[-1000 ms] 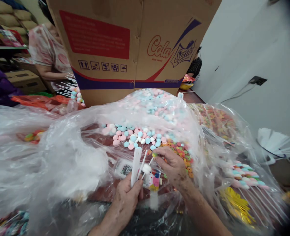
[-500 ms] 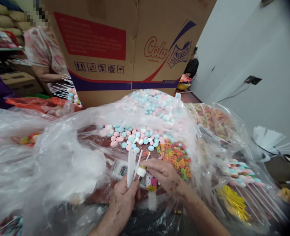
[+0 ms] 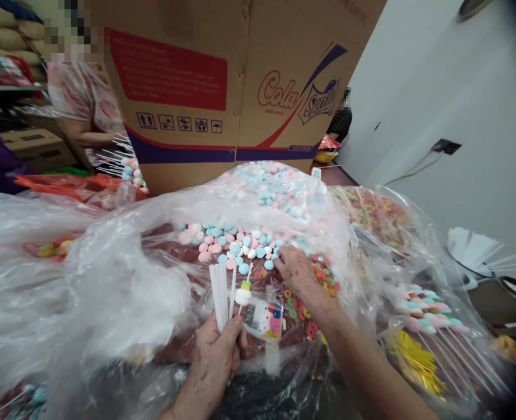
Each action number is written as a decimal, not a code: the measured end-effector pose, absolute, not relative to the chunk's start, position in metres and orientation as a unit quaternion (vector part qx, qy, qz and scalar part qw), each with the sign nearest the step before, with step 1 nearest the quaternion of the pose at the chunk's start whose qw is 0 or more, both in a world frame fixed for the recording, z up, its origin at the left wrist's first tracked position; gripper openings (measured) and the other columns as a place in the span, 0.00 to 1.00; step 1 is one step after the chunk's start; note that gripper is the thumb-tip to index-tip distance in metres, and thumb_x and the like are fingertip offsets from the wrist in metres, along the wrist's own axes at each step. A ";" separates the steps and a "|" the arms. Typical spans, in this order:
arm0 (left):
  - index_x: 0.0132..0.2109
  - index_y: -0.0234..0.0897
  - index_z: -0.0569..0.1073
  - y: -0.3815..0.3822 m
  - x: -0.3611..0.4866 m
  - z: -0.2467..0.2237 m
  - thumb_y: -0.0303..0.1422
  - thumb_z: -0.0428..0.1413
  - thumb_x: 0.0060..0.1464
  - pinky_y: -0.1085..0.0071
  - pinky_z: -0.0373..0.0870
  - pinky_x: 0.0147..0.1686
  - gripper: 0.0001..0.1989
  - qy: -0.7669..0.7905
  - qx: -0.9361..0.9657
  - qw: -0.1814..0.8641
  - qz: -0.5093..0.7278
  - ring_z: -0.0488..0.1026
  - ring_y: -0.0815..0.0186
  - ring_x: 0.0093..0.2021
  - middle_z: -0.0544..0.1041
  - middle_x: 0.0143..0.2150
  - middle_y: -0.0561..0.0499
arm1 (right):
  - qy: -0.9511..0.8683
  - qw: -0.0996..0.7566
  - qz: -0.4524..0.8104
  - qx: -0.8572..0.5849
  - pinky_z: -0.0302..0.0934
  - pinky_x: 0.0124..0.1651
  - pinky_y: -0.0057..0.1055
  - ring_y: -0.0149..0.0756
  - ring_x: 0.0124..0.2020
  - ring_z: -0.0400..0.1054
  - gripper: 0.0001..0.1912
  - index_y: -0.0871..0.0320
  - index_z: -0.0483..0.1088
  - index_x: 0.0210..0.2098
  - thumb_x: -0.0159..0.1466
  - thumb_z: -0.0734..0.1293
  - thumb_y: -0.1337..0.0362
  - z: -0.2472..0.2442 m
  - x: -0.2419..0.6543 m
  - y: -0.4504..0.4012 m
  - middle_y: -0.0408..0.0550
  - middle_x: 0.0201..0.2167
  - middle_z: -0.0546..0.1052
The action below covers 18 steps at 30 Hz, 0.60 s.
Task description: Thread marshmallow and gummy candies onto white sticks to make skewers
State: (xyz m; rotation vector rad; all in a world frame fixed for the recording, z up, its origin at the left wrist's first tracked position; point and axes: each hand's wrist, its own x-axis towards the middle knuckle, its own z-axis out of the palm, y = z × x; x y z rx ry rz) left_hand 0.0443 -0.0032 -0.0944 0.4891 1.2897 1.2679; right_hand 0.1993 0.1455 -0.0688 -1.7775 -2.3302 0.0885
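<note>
My left hand [image 3: 220, 344] is closed round a bundle of white sticks [image 3: 218, 294]. One of these, a thinner skewer, carries a white marshmallow [image 3: 242, 296] with a yellow-green piece above it. At the near edge of the loose pink, blue and white marshmallows [image 3: 234, 249] is my right hand [image 3: 299, 274], its fingers bent down and close together. The fingertips are beside a blue marshmallow [image 3: 269, 265]; what they pinch, if anything, is hidden. Colourful gummy rings [image 3: 323, 271] lie under and beside the right wrist.
A large cardboard box [image 3: 188, 76] stands behind the clear plastic bag [image 3: 301, 198] of marshmallows. Finished candy skewers [image 3: 432, 309] and gold ties [image 3: 417, 361] lie at right. A dotted packet [image 3: 273, 321] lies between my hands. Another person [image 3: 83, 105] is at far left.
My right hand has left the skewer and moved up and right to the marshmallows. My left hand has shifted slightly left with the sticks, so the skewered marshmallow shows fully.
</note>
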 end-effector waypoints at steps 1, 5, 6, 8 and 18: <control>0.28 0.38 0.66 -0.003 0.044 -0.094 0.55 0.64 0.36 0.80 0.46 0.07 0.26 0.556 0.210 0.591 0.546 0.51 0.78 0.06 0.67 0.12 0.60 | -0.797 0.105 0.029 -0.594 0.51 0.36 0.30 0.37 0.34 0.65 0.07 0.57 0.69 0.31 0.65 0.61 0.68 -0.069 0.198 0.146 0.49 0.34 0.76; 0.30 0.39 0.66 -0.003 0.045 -0.092 0.55 0.65 0.36 0.79 0.46 0.07 0.26 0.558 0.203 0.589 0.548 0.51 0.78 0.06 0.68 0.13 0.60 | -0.803 0.098 0.005 -0.587 0.52 0.37 0.31 0.38 0.35 0.66 0.06 0.58 0.70 0.36 0.64 0.61 0.71 -0.067 0.195 0.142 0.50 0.35 0.76; 0.30 0.39 0.66 -0.003 0.045 -0.091 0.55 0.65 0.36 0.79 0.46 0.07 0.27 0.557 0.202 0.590 0.548 0.51 0.78 0.06 0.69 0.14 0.60 | -0.810 0.092 -0.001 -0.579 0.53 0.37 0.31 0.39 0.36 0.66 0.07 0.58 0.70 0.38 0.64 0.61 0.72 -0.067 0.195 0.141 0.50 0.35 0.76; 0.30 0.39 0.67 -0.003 0.045 -0.091 0.55 0.65 0.36 0.79 0.45 0.07 0.27 0.555 0.202 0.592 0.549 0.51 0.78 0.06 0.69 0.14 0.60 | -0.834 0.081 -0.008 -0.545 0.55 0.40 0.31 0.41 0.40 0.68 0.08 0.59 0.70 0.39 0.65 0.61 0.72 -0.070 0.196 0.138 0.52 0.37 0.77; 0.29 0.37 0.68 -0.005 0.044 -0.102 0.56 0.65 0.38 0.80 0.47 0.07 0.27 0.553 0.212 0.591 0.548 0.52 0.79 0.07 0.69 0.15 0.59 | -0.883 0.108 -0.022 -0.457 0.62 0.49 0.31 0.39 0.44 0.68 0.10 0.58 0.71 0.41 0.67 0.61 0.76 -0.093 0.196 0.137 0.51 0.42 0.75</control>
